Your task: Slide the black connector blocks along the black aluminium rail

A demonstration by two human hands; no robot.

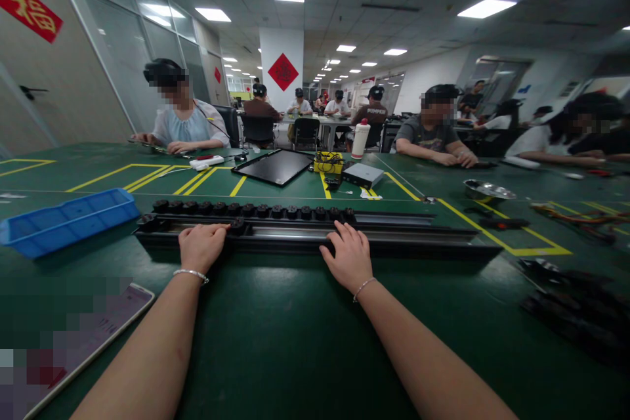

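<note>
A long black rail [295, 251] with a shiny metal channel lies crosswise in front of me on the table. My left hand [201, 246] is at its left part, fingers closed together, with the tips at a round black piece [237, 226] in the channel; my palm hides the exact grip. Further right, my right hand [350, 256] rests on the near edge of the rail with its fingers apart. Behind, a second rail [398, 218] bears a row of similar round black pieces [276, 211]. One more round piece [146, 220] sits at the near rail's left end.
A blue divided tray [79, 220] stands at the left, above a phone [98, 348]. Beyond the rails are a dark flat panel [275, 166], a grey box [363, 175], a white bottle [361, 139] and a metal bowl [487, 190]. Cables [581, 220] lie right. Several people sit around.
</note>
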